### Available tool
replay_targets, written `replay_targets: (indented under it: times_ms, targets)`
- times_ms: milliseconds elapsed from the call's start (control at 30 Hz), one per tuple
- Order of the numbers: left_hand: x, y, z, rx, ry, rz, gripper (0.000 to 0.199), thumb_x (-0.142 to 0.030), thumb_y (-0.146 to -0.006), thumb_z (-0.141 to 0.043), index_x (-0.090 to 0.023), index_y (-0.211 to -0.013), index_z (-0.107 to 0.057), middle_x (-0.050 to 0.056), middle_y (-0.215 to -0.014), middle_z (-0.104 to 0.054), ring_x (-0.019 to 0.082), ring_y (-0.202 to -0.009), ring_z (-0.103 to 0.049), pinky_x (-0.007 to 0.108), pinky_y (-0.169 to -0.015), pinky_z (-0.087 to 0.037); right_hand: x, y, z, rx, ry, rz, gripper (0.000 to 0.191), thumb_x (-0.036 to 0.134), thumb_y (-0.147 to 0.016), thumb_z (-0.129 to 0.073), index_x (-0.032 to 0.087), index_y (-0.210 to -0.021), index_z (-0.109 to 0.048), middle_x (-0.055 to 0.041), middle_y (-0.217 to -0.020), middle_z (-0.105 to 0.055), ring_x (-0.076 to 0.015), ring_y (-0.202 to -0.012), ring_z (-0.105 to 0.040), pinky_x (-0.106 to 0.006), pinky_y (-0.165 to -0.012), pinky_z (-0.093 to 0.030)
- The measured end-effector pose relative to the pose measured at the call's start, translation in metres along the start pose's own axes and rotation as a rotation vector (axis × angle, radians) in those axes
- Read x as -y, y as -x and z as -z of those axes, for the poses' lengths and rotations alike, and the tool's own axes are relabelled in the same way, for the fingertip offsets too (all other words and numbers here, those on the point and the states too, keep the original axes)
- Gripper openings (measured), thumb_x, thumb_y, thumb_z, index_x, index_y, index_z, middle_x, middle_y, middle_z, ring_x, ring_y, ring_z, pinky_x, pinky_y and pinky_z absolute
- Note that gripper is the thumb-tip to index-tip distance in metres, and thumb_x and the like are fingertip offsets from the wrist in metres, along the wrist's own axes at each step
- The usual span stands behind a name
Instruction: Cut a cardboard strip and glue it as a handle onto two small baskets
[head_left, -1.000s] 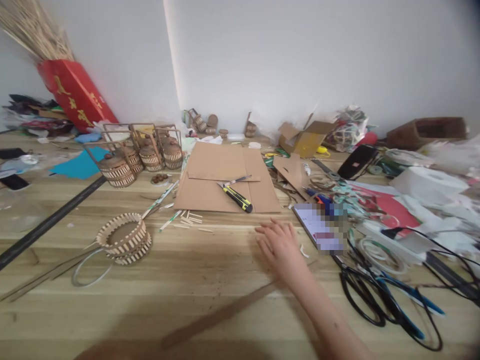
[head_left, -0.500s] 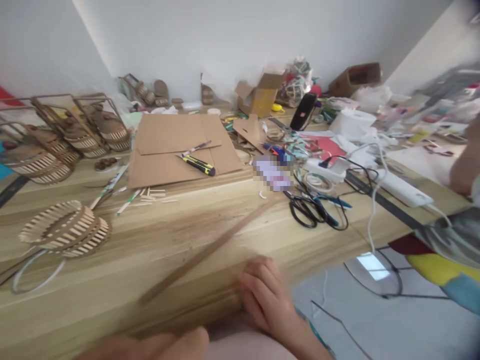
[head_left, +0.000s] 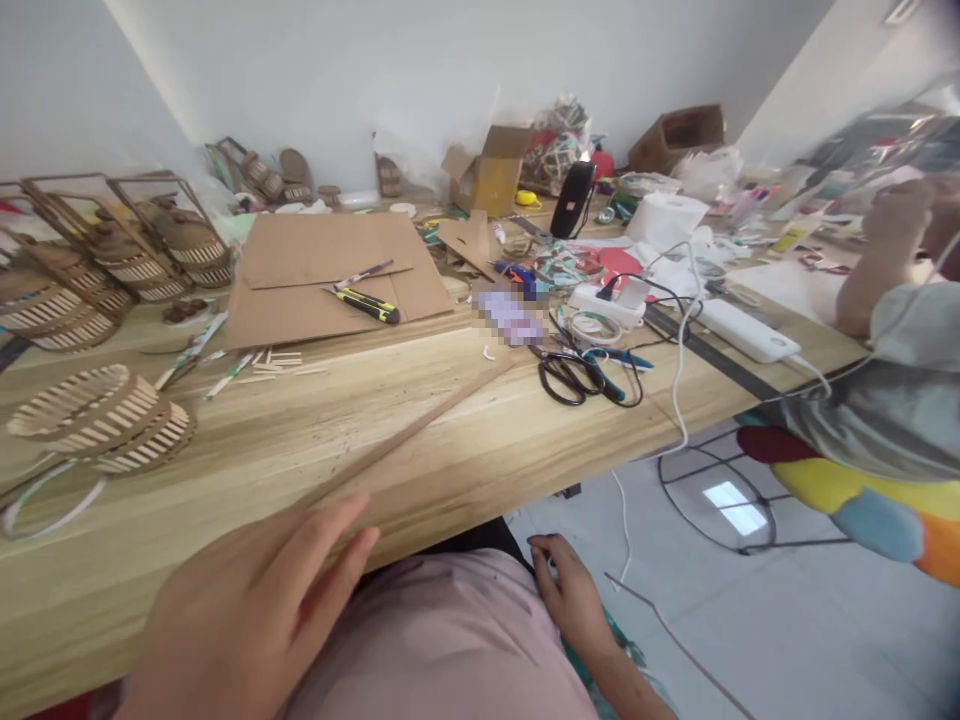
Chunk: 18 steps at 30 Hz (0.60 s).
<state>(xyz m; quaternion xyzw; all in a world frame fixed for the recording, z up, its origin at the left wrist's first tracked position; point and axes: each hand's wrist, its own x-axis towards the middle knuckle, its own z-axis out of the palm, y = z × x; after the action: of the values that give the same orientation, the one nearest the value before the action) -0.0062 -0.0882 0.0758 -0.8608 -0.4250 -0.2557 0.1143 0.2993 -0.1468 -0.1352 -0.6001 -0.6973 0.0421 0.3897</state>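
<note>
My left hand [head_left: 247, 590], fingers stretched out, is over the near edge of the wooden table. Its fingertips are close to the lower end of a thin brown strip [head_left: 420, 430] lying flat on the wood; whether they touch it I cannot tell. My right hand [head_left: 574, 595] hangs beside my lap, below the table edge, with its fingers loosely bent and apart and nothing visible in them. On the left of the table sits a woven bamboo basket [head_left: 139, 430]. A yellow-black utility knife [head_left: 367, 305] rests on cardboard sheets [head_left: 300, 250].
Black-handled scissors [head_left: 566, 378], blue-handled pliers [head_left: 611, 385] and a white power strip [head_left: 746, 330] lie to the right, among cables. Several handled baskets [head_left: 199, 250] stand at the back left. Another person's arm [head_left: 885, 260] is at the right. A stool [head_left: 712, 490] is on the floor.
My right hand has moved off the table edge down to my side. My left hand has come up further into view, over the table. The camera view has shifted slightly.
</note>
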Motion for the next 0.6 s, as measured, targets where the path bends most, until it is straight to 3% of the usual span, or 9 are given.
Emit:
replay_targets:
  times_ms: [100, 200, 267, 300, 333, 367, 467, 500, 600]
  targets:
    - [0.019, 0.014, 0.004, -0.021, -0.102, 0.135, 0.022, -0.041, -0.098, -0.047, -0.026, -0.108, -0.061, 0.004, -0.090, -0.071, 0.026, -0.081, -0.068, 0.040, -0.076, -0.052, 0.011, -0.008, 0.004, -0.018, -0.024, 0.061, 0.016, 0.016, -0.097, -0.045, 0.021, -0.096, -0.060, -0.0022, -0.074, -0.065, -0.0162, -0.064, -0.066, -0.026, -0.057, -0.053]
    - [0.045, 0.026, 0.008, -0.155, -0.217, 0.411, 0.032, -0.044, -0.095, -0.049, -0.023, -0.116, -0.060, 0.014, -0.108, -0.064, 0.037, -0.107, -0.060, 0.058, -0.095, -0.048, 0.031, -0.028, 0.019, -0.024, -0.096, 0.204, 0.015, 0.015, -0.094, -0.052, 0.023, -0.105, -0.060, 0.0018, -0.069, -0.060, -0.0142, -0.059, -0.061, -0.025, -0.056, -0.050]
    - [0.066, 0.035, 0.007, -0.329, -0.286, 0.584, 0.047, -0.047, -0.090, -0.056, -0.019, -0.129, -0.055, 0.017, -0.122, -0.058, 0.040, -0.125, -0.050, 0.064, -0.106, -0.039, 0.044, -0.052, 0.028, 0.015, -0.135, 0.327, 0.024, 0.012, -0.091, -0.055, 0.022, -0.113, -0.059, 0.0004, -0.074, -0.064, -0.0139, -0.063, -0.062, -0.024, -0.060, -0.051]
    - [0.077, 0.040, 0.005, -0.448, -0.308, 0.609, 0.063, -0.050, -0.084, -0.064, -0.017, -0.135, -0.050, 0.018, -0.128, -0.055, 0.041, -0.129, -0.046, 0.064, -0.108, -0.039, 0.050, -0.069, 0.031, 0.029, -0.140, 0.386, 0.025, 0.012, -0.091, -0.055, 0.022, -0.113, -0.058, -0.0015, -0.079, -0.066, -0.0148, -0.069, -0.065, -0.025, -0.064, -0.052]
    - [0.089, 0.045, 0.002, -0.520, -0.298, 0.667, 0.079, -0.051, -0.078, -0.071, -0.014, -0.142, -0.042, 0.021, -0.137, -0.048, 0.042, -0.133, -0.041, 0.062, -0.107, -0.040, 0.057, -0.087, 0.032, 0.012, -0.144, 0.392, 0.021, 0.015, -0.092, -0.055, 0.023, -0.110, -0.060, -0.0019, -0.079, -0.066, -0.0154, -0.070, -0.065, -0.026, -0.065, -0.053]
    - [0.102, 0.049, -0.001, -0.527, -0.232, 0.782, 0.091, -0.047, -0.075, -0.075, -0.014, -0.148, -0.032, 0.022, -0.146, -0.038, 0.041, -0.138, -0.036, 0.059, -0.109, -0.041, 0.065, -0.108, 0.030, 0.072, -0.157, 0.392, 0.017, 0.019, -0.092, -0.056, 0.024, -0.108, -0.061, -0.0015, -0.079, -0.066, -0.0157, -0.071, -0.065, -0.026, -0.067, -0.054]
    - [0.139, 0.060, -0.013, -0.687, 0.118, 1.049, 0.114, -0.037, -0.066, -0.081, -0.015, -0.153, -0.011, 0.023, -0.156, -0.022, 0.035, -0.143, -0.033, 0.051, -0.117, -0.033, 0.099, -0.173, 0.010, 0.238, -0.291, 0.259, 0.015, 0.028, -0.094, -0.052, 0.025, -0.103, -0.064, -0.0054, -0.092, -0.071, -0.0188, -0.081, -0.068, -0.030, -0.070, -0.056]
    - [0.150, 0.063, -0.017, -0.706, 0.251, 1.144, 0.118, -0.033, -0.064, -0.082, -0.017, -0.153, -0.007, 0.023, -0.156, -0.023, 0.034, -0.143, -0.034, 0.050, -0.118, -0.031, 0.113, -0.193, -0.001, 0.316, -0.356, 0.202, 0.019, 0.031, -0.094, -0.050, 0.024, -0.103, -0.065, -0.0068, -0.094, -0.072, -0.0200, -0.081, -0.068, -0.033, -0.073, -0.057]
    - [0.179, 0.070, -0.027, -0.635, 0.466, 1.302, 0.119, -0.032, -0.064, -0.085, -0.020, -0.152, -0.005, 0.023, -0.155, -0.029, 0.034, -0.143, -0.035, 0.049, -0.117, -0.032, 0.160, -0.243, -0.046, 0.636, -0.487, 0.124, 0.028, 0.029, -0.091, -0.049, 0.019, -0.113, -0.065, -0.0125, -0.112, -0.071, -0.0238, -0.094, -0.068, -0.041, -0.084, -0.055]
